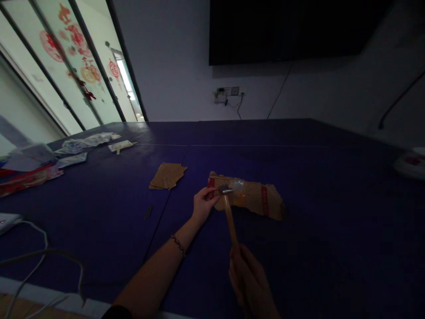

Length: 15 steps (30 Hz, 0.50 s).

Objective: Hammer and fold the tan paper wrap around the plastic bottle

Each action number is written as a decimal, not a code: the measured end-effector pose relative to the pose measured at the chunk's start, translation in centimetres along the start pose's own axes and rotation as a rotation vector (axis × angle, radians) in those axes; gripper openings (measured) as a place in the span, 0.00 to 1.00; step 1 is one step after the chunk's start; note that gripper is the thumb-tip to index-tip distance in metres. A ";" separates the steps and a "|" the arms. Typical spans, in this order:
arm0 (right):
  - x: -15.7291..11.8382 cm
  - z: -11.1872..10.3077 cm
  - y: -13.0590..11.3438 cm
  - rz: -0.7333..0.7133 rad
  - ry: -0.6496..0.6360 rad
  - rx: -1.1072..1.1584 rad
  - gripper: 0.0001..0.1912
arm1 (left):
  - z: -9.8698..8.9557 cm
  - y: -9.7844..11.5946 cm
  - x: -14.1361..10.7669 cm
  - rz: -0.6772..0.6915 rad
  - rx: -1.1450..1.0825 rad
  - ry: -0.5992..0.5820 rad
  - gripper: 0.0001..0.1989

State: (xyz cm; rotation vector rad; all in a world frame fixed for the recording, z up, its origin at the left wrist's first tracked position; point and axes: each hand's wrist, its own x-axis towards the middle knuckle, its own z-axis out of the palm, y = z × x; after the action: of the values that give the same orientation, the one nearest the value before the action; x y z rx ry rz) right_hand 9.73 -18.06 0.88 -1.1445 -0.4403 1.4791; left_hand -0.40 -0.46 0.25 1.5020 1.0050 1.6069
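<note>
My right hand (247, 272) is wrapped round the wooden handle of a hammer (230, 219). The hammer's metal head is over the left part of a torn cardboard strip (252, 197) with red bands and clear tape. At the strip's left end, my left hand (204, 204) has its fingertips pinched together beside the hammer head; what they hold, if anything, is too small to make out. Left of the strip lie stacked cardboard pieces (168, 176), and nearer to me a few thin dark nails (148, 212).
The dark blue table (318, 248) bears plastic packets (89, 141) and red packaging (29, 179) at the left. White cables (43, 239) curl at the near left. A pale object (411, 161) stands at the right edge. Behind hang a black screen (282, 31) and wall sockets (229, 91).
</note>
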 end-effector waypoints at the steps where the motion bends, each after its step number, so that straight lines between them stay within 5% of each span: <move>1: 0.0 0.1 0.0 0.006 -0.023 -0.023 0.21 | 0.1 0.0 0.0 0.001 0.000 -0.002 0.09; 8: -0.4 0.0 0.0 0.007 0.084 0.072 0.25 | 0.0 0.2 -0.1 0.042 0.036 -0.025 0.13; 15: -0.1 0.2 -0.4 0.017 -0.052 -0.002 0.21 | -0.2 0.8 -0.3 0.014 -0.105 -0.120 0.17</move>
State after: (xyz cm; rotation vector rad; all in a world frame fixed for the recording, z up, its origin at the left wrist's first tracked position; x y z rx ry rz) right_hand 9.84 -17.97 1.34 -1.1166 -0.4688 1.5262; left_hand -0.61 -1.13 0.87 1.5173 0.8325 1.5351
